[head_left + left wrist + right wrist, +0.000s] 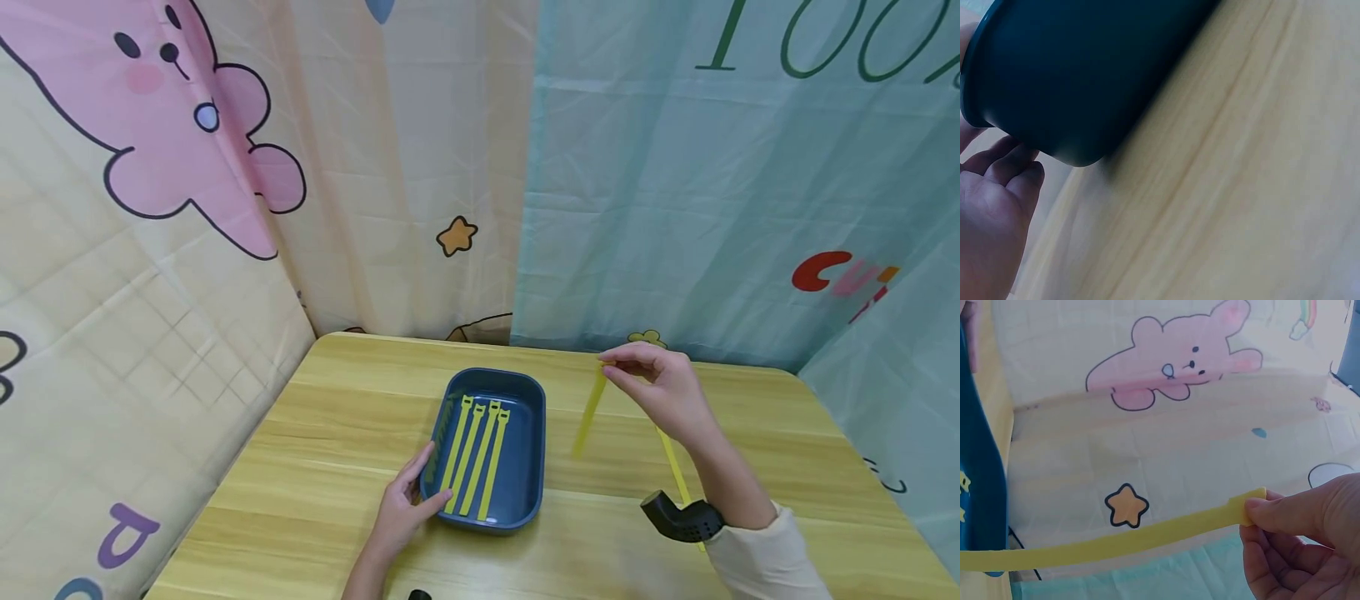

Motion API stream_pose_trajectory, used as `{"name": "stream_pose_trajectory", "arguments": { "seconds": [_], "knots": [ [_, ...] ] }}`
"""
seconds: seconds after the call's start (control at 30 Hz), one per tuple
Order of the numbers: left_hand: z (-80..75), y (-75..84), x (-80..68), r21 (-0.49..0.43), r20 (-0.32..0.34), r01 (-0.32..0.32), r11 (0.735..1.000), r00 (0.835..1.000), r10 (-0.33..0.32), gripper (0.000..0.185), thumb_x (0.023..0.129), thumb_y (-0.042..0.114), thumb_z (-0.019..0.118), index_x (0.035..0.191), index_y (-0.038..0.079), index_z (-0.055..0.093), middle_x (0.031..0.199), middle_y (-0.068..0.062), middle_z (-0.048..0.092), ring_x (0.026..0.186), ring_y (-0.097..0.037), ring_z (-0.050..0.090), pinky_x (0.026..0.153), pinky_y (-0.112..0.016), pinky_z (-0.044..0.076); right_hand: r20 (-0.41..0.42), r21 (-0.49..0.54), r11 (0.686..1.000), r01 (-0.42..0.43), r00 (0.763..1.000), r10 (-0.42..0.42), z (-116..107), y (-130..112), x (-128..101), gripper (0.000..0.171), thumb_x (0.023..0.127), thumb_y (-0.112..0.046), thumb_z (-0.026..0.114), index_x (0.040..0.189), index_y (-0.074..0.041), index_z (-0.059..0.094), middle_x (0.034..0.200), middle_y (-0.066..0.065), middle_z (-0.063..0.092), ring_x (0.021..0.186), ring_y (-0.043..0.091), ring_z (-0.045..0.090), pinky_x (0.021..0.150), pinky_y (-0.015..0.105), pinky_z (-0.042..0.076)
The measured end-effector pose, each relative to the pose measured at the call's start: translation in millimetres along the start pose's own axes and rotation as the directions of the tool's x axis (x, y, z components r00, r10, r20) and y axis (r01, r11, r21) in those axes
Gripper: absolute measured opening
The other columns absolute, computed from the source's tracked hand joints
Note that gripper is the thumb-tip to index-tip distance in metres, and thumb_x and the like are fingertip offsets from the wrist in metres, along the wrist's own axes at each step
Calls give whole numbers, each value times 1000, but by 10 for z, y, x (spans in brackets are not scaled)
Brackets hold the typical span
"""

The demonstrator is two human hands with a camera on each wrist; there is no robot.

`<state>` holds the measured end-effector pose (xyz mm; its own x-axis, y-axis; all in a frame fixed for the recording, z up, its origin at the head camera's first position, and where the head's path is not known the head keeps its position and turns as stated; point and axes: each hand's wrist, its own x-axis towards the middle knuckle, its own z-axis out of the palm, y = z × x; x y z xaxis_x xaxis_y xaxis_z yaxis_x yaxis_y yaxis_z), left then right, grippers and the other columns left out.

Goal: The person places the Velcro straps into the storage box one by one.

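A dark blue rectangular tray (530, 467) stands on the table, holding several yellow cable straps (480, 458) laid side by side with their slotted heads at the far end. My left hand (405, 504) grips the tray's near left corner, thumb over the rim and fingers along the outer wall; the left wrist view shows fingertips (1032, 172) against its underside. Right of the tray, my right hand (660, 387) pinches another yellow cable strap (1116, 545) by its head between thumb and fingers. The strap hangs above the table, slightly blurred in the head view.
One more yellow strap (675, 467) lies on the wooden table (315, 467), partly hidden under my right forearm. A black wrist camera (678, 517) sits on that arm. Printed curtains (405, 167) hang behind the table's back edge and along both sides.
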<state>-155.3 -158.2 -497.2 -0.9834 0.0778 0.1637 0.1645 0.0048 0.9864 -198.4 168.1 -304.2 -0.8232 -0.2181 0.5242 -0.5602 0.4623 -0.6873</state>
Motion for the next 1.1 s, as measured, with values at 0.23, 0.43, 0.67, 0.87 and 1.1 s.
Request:
{"name": "stream_pose_trajectory", "arguments": {
  "seconds": [0.23, 0.43, 0.67, 0.87, 1.1],
  "knots": [
    [-6, -5, 4, 16, -6, -10, 1000, 1000, 11, 67, 79, 3, 70, 138, -1, 37, 144, -18, 29, 131, -33, 23, 102, -33, 23, -21, 129, 991, -17, 1000, 20, 106, -106, 64, 13, 82, 0, 67, 94, -1, 69, 91, 12, 66, 78, 10, 61, 68, 19, 52],
    [-6, 1, -7, -5, -4, 0, 1000, 1000, 0, 68, 80, 1, 69, 139, 0, 36, 145, -17, 27, 132, -32, 22, 103, -35, 21, -9, 199, 980, -28, 999, 30, 294, -102, 48, 13, 82, 0, 66, 94, 1, 69, 90, 12, 65, 78, 12, 60, 69, 21, 52],
    [7, -13, 1, -7, 13, -14, 1000, 1000, 14, 69, 80, 3, 70, 139, 0, 36, 145, -18, 26, 132, -35, 21, 103, -37, 20, 49, 236, 968, -80, 996, 71, 584, -35, -51, 14, 82, -1, 66, 95, 2, 68, 90, 11, 66, 79, 14, 62, 71, 23, 52],
    [8, -32, 12, -6, 17, 2, 1000, 1000, -2, 70, 79, 6, 71, 139, 2, 36, 146, -16, 26, 132, -32, 22, 102, -30, 22, 136, 282, 950, -131, 986, 95, 801, -23, -190, 13, 84, -5, 66, 96, 0, 69, 92, 9, 66, 81, 18, 62, 73, 25, 53],
    [1, -12, 15, -3, -7, 38, 999, 999, -38, 70, 78, 5, 72, 139, 4, 38, 146, -13, 27, 133, -29, 21, 104, -34, 20, 203, 325, 930, -168, 973, 105, 933, -21, -276, 12, 84, -6, 66, 95, -2, 69, 93, 8, 65, 80, 19, 62, 72, 27, 53]
  ]
}}
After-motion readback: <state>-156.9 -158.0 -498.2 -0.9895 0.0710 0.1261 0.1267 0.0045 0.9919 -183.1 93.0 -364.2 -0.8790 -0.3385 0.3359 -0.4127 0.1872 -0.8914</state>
